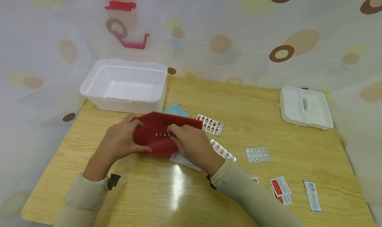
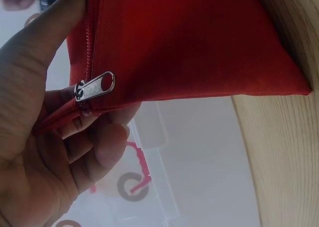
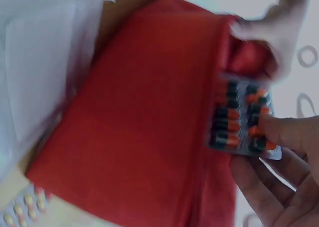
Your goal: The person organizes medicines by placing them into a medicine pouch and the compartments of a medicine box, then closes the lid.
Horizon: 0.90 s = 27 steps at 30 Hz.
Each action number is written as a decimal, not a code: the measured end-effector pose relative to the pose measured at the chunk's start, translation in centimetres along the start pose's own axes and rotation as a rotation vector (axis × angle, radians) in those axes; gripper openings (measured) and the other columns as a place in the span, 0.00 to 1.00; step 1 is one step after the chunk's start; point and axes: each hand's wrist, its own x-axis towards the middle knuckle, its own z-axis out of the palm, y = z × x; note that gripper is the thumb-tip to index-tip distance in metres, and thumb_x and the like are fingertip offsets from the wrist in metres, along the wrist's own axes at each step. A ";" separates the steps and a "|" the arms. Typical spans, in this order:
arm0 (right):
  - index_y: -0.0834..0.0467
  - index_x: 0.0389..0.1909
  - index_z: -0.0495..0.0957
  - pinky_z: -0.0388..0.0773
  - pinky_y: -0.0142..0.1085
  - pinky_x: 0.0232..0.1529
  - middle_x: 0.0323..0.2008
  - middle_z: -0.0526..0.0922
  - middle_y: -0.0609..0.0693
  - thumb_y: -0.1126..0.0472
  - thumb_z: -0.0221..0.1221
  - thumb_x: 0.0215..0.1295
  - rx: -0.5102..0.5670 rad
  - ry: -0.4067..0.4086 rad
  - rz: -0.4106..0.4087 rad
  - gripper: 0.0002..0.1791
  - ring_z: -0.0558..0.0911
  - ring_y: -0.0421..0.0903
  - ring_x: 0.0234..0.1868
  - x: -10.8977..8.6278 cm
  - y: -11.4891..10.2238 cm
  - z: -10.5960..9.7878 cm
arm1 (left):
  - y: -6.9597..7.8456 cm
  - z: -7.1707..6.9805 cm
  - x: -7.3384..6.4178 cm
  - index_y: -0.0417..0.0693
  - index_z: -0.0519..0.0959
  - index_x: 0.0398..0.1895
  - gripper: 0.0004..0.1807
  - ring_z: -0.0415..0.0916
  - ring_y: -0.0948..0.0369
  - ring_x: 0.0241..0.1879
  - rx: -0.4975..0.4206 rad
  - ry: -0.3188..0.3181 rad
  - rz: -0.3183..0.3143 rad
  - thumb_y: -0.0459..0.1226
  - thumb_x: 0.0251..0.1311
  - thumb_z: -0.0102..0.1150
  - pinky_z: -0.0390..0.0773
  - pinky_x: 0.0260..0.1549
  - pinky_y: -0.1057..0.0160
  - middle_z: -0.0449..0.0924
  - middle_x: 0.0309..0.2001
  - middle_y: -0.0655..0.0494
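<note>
A red zippered pouch (image 1: 161, 149) is held up over the table with its mouth gaping. My left hand (image 1: 120, 139) grips the pouch's left end, thumb on the near side and fingers on the far side. Near that grip the silver zipper pull (image 2: 97, 87) shows in the left wrist view. My right hand (image 1: 191, 144) pinches a blister pack of black-and-orange capsules (image 3: 239, 120) between thumb and fingers. In the right wrist view the pack's leading edge is at the pouch's opening; how far in it reaches I cannot tell.
Behind the pouch stands a white plastic box (image 1: 131, 105). A white divided tray (image 1: 320, 107) sits at the back right. Blister packs (image 1: 213, 125), a silver tablet pack (image 1: 258, 155), red-and-white packets (image 1: 280, 187), a long sachet (image 1: 312, 196) and a teal packet (image 1: 176, 110) lie on the wooden table.
</note>
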 end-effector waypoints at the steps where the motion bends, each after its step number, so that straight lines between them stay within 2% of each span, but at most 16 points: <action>1: 0.50 0.41 0.77 0.80 0.36 0.27 0.29 0.86 0.43 0.61 0.61 0.68 -0.007 -0.031 0.008 0.05 0.85 0.41 0.32 0.3 -0.1 0.4 | 0.0 0.1 0.0 0.42 0.80 0.44 0.38 0.81 0.55 0.34 0.001 -0.002 0.002 0.55 0.30 0.84 0.81 0.29 0.54 0.76 0.47 0.51; 7: 0.53 0.40 0.82 0.83 0.42 0.30 0.28 0.87 0.48 0.63 0.60 0.68 0.002 -0.293 0.088 0.04 0.85 0.46 0.29 1.9 0.0 2.1 | 0.3 0.2 0.1 0.42 0.80 0.44 0.39 0.80 0.55 0.32 0.003 0.000 0.011 0.55 0.30 0.83 0.80 0.27 0.55 0.75 0.45 0.51; 12: 0.56 0.32 0.80 0.82 0.41 0.32 0.27 0.86 0.49 0.68 0.63 0.63 0.046 -0.417 0.185 0.03 0.85 0.49 0.30 2.8 0.8 3.0 | 0.3 0.4 0.2 0.43 0.80 0.43 0.38 0.80 0.55 0.33 0.002 0.013 0.018 0.55 0.29 0.84 0.80 0.27 0.55 0.76 0.47 0.51; 17: 0.58 0.25 0.76 0.78 0.41 0.30 0.23 0.81 0.51 0.72 0.62 0.60 0.085 -0.475 0.249 0.08 0.81 0.49 0.28 3.1 1.6 3.7 | 0.2 0.4 0.3 0.43 0.80 0.43 0.38 0.81 0.55 0.34 0.004 0.035 0.032 0.55 0.29 0.84 0.80 0.28 0.53 0.77 0.48 0.51; 22: 0.59 0.29 0.78 0.82 0.46 0.35 0.28 0.84 0.54 0.73 0.60 0.61 0.056 -0.525 0.271 0.07 0.85 0.52 0.34 2.9 1.5 3.5 | 0.1 0.4 0.3 0.43 0.80 0.43 0.39 0.81 0.55 0.33 0.006 0.040 0.038 0.56 0.28 0.84 0.80 0.27 0.53 0.77 0.48 0.51; 24: 0.59 0.33 0.80 0.82 0.46 0.38 0.32 0.85 0.53 0.72 0.61 0.61 0.057 -0.500 0.244 0.06 0.85 0.52 0.37 2.5 1.1 2.7 | 0.0 0.3 0.3 0.43 0.80 0.43 0.39 0.81 0.54 0.33 0.004 0.031 0.031 0.56 0.29 0.83 0.80 0.28 0.53 0.77 0.48 0.51; 27: 0.57 0.38 0.81 0.82 0.44 0.42 0.36 0.86 0.50 0.70 0.64 0.60 0.101 -0.407 0.167 0.08 0.85 0.48 0.39 1.4 0.2 0.2 | 0.0 0.3 0.3 0.42 0.80 0.44 0.39 0.81 0.53 0.35 -0.003 0.016 0.013 0.56 0.29 0.83 0.80 0.30 0.52 0.77 0.49 0.51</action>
